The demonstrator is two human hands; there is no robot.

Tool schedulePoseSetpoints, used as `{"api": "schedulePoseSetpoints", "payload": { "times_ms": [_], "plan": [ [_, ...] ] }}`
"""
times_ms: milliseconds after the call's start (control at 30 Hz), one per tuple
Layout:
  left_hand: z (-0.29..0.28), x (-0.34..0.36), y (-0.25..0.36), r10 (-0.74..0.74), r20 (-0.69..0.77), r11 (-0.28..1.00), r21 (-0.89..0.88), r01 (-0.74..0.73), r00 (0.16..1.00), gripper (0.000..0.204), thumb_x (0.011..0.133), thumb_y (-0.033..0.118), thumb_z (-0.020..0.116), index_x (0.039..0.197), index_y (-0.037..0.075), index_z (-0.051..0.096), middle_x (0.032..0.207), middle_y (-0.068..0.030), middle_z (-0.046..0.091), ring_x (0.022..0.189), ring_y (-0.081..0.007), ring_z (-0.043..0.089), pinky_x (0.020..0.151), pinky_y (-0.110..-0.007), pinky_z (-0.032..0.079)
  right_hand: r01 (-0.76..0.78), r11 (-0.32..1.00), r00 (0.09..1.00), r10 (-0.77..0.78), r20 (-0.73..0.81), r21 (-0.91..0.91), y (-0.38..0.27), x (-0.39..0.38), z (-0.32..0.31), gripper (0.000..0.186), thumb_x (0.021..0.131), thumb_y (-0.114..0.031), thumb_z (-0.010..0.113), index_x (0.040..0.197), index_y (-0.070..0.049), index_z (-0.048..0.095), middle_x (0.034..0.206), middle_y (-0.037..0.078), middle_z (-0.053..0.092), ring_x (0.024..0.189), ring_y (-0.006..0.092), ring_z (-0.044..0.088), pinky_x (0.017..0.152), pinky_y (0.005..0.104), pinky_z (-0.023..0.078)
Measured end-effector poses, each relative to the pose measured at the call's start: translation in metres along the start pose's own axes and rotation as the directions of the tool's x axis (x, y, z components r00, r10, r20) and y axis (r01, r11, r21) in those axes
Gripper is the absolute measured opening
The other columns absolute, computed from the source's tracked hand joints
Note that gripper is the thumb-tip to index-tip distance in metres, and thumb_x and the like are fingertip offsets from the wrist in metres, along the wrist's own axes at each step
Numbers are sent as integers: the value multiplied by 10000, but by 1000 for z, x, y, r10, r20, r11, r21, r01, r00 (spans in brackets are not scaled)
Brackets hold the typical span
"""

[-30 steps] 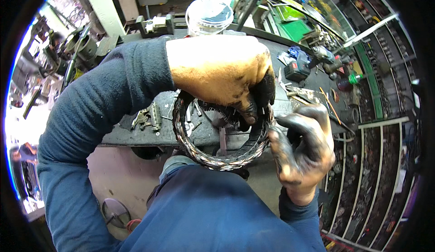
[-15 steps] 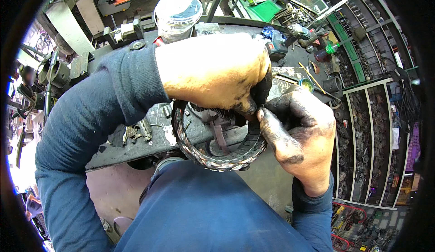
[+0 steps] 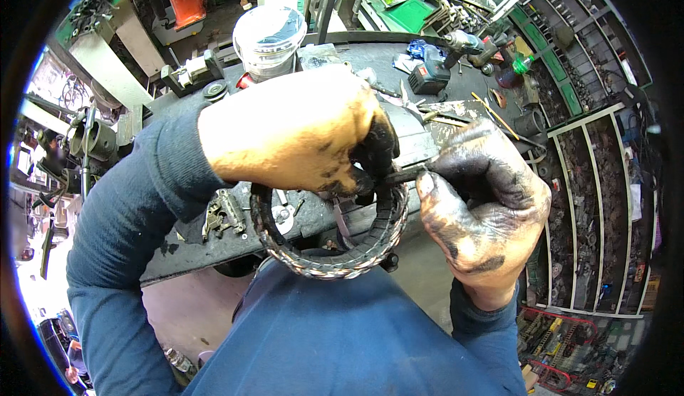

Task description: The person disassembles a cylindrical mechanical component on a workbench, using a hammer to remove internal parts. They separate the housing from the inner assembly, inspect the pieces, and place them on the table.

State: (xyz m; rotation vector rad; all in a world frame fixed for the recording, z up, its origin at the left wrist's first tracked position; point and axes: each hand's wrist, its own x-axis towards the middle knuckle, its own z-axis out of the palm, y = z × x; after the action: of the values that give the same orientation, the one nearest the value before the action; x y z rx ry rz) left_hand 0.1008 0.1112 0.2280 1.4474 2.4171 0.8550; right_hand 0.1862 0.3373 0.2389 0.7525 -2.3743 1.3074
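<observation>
My left hand (image 3: pixel 299 129) is closed on the far side of a dark wound ring (image 3: pixel 324 264) that looks like a stator, with slots on its inside and braided-looking coppery and silver windings along its near rim. The ring is held up over the bench edge, in front of my body; its far part is hidden by the hand. My right hand (image 3: pixel 491 207), blackened with grime, pinches a thin dark strip (image 3: pixel 403 176) between thumb and forefinger. The strip's other end reaches the right side of the ring, by the left fingertips.
On the dark workbench (image 3: pixel 189 253) lie small metal parts (image 3: pixel 225 213). Farther back stand a white bucket (image 3: pixel 267 43), a small vise (image 3: pixel 192 73) and a cordless drill (image 3: pixel 434 68), with pliers (image 3: pixel 406 100) near it. Parts shelves (image 3: pixel 595 204) line the right side.
My right hand has moved right, away from the ring, and the dark strip now shows between the hands. My left hand and the ring have shifted slightly left.
</observation>
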Motion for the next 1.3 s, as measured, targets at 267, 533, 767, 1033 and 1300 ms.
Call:
{"api": "schedulePoseSetpoints", "payload": {
  "times_ms": [267, 533, 767, 1033, 1300],
  "plan": [
    [-1, 4, 9, 77, -111, 997, 41, -73, 991, 274, 715, 50, 809, 979, 39, 736, 892, -164, 725, 793, -366, 698, 742, -405, 577, 154, 878, 982, -84, -170, 453, 21, 9, -8, 184, 794, -7, 725, 916, 0, 588, 959, 221, 712, 810, 212, 694, 744, 332, 594],
    [-6, 14, 29, -69, -19, 993, 97, 71, 997, 302, 779, 4, 760, 1061, 53, 664, 928, -136, 730, 823, -358, 719, 722, -391, 577, 125, 943, 992, -129, -8, 308, 77, 9, -22, 159, 781, 50, 738, 933, 30, 696, 905, 122, 722, 810, 161, 707, 727, 280, 572],
    [-6, 18, 31, -217, -26, 974, 66, 218, 976, 357, 752, -14, 833, 1078, 30, 692, 996, -128, 749, 898, -288, 754, 798, -364, 598, 243, 840, 968, -239, -71, 485, 116, 7, -5, 255, 818, 13, 739, 1070, -5, 702, 950, 119, 711, 831, 273, 723, 743, 338, 570],
    [-4, 1, 19, -323, -151, 946, -45, 320, 934, 420, 672, 28, 883, 1047, -3, 696, 994, -138, 720, 875, -275, 722, 773, -358, 582, 375, 822, 926, -349, -143, 428, 131, 11, 3, 367, 762, 11, 688, 1112, -11, 580, 805, 188, 654, 741, 401, 687, 637, 450, 556],
    [6, 1, 22, -515, -248, 840, -337, 425, 821, 413, 666, 6, 877, 1034, -34, 694, 1002, -108, 695, 905, -247, 689, 815, -355, 576, 361, 779, 929, -351, -120, 512, 129, 10, 9, 355, 786, 48, 660, 1130, -11, 594, 786, 203, 686, 765, 393, 717, 660, 466, 580]
  ]
}}
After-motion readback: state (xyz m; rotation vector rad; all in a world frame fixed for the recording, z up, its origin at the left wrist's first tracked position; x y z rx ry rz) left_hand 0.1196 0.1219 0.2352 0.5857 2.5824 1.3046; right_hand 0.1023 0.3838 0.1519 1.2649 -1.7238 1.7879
